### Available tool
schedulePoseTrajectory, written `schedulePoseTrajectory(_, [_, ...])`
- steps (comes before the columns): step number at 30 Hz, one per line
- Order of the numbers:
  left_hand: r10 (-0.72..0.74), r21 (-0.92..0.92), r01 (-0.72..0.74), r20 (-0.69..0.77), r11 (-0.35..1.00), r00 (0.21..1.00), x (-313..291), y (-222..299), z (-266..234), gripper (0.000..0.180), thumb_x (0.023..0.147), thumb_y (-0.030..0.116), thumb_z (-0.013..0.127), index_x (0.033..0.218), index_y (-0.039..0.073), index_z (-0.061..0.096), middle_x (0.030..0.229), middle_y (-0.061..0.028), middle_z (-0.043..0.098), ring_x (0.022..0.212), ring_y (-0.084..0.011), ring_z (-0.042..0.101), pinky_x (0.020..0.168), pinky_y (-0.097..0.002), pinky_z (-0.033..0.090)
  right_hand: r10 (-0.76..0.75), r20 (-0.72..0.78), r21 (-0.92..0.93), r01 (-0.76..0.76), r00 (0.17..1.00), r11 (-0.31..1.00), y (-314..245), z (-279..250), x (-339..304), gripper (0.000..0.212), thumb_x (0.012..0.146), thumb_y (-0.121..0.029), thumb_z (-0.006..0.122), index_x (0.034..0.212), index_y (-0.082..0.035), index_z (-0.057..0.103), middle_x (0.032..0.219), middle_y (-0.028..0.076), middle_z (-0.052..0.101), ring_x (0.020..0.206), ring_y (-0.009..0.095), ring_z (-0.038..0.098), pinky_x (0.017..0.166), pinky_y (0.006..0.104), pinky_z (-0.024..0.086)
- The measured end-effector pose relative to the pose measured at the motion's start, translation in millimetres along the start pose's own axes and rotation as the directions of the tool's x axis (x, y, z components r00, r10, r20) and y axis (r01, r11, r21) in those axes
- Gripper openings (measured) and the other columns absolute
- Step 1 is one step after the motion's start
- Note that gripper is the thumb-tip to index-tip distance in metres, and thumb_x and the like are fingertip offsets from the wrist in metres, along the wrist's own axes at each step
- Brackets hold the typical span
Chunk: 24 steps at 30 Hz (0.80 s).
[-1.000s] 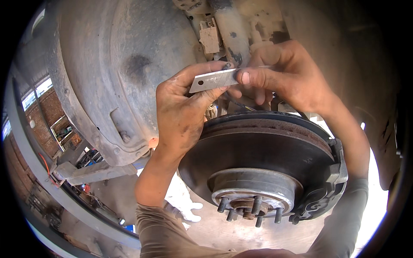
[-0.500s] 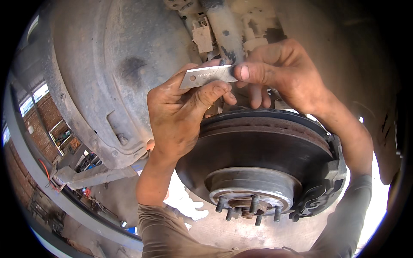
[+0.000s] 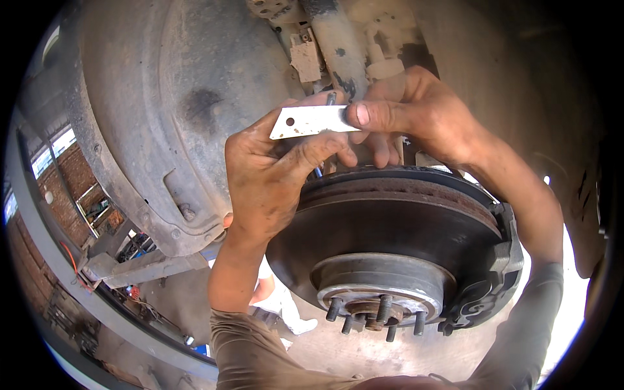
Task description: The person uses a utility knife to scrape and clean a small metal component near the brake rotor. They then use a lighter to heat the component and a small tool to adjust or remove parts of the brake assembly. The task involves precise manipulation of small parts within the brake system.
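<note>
Both my hands are raised above the brake disc [image 3: 390, 221], pinching a flat utility knife blade [image 3: 305, 121] between them. The blade has a slanted end with a round hole and looks bright white with a few brownish specks. My left hand [image 3: 263, 179] is closed, its thumb under the blade's lower edge and its fingers behind. My right hand [image 3: 432, 120] pinches the other end between thumb and fingers, hiding that end. A short dark rod-like tip [image 3: 331, 98] shows just above the blade by my left fingers; I cannot make out what it is.
Below the hands is the wheel hub [image 3: 380, 296] with several threaded studs, the brake caliper [image 3: 497, 273] at its right. A dusty wheel-arch liner [image 3: 214, 71] fills the upper left. A grey metal beam [image 3: 153, 266] and a person's white-clad leg [image 3: 286, 305] lie lower left.
The blade has tilted and now shines white instead of grey. My right hand has shifted slightly left. The other person's leg below has moved a little.
</note>
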<state>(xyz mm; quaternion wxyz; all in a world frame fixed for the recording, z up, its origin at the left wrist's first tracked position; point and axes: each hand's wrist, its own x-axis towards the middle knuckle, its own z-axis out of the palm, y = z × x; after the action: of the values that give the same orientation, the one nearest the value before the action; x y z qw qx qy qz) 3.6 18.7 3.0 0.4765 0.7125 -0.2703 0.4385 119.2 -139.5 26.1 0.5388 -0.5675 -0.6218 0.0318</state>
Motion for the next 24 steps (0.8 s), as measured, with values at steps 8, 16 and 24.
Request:
schedulePoseTrajectory(8, [0.021, 0.050, -0.021, 0.001, 0.999, 1.000, -1.6, 3.0, 0.1, 0.030, 0.079, 0.004, 0.071, 0.105, -0.009, 0.061, 0.080, -0.0140, 0.068, 0.067, -0.0168, 0.065, 0.062, -0.0243, 0.051, -0.056, 0.034, 0.123, 0.051, 0.998, 0.991, -6.1, 3.4, -2.5, 0.030, 0.086, -0.030, 0.066, 0.081, -0.001, 0.071, 0.063, 0.004, 0.063, 0.054, 0.008, 0.056, 0.049, 0.0204, 0.043])
schedulePoseTrajectory(16, [0.154, 0.150, -0.154, 0.013, 0.977, 0.988, -3.8, 4.5, 2.6, 0.025, 0.082, 0.003, 0.068, 0.103, -0.010, 0.062, 0.079, -0.0134, 0.066, 0.065, -0.0157, 0.062, 0.060, -0.0239, 0.050, -0.062, 0.009, 0.177, 0.059, 0.998, 0.982, -4.7, 5.2, -2.1, 0.029, 0.085, -0.028, 0.068, 0.078, 0.001, 0.070, 0.063, 0.005, 0.063, 0.053, 0.009, 0.055, 0.050, 0.0220, 0.043])
schedulePoseTrajectory(24, [0.184, 0.149, -0.187, 0.031, 0.971, 0.982, -3.2, -0.2, 1.4, 0.026, 0.082, 0.003, 0.068, 0.104, -0.010, 0.063, 0.081, -0.0132, 0.067, 0.063, -0.0138, 0.060, 0.058, -0.0228, 0.049, -0.099, -0.004, 0.191, 0.098, 0.995, 0.977, 5.4, 4.9, 1.7, 0.030, 0.084, -0.029, 0.068, 0.080, 0.001, 0.070, 0.059, 0.006, 0.061, 0.052, 0.009, 0.054, 0.050, 0.0226, 0.043])
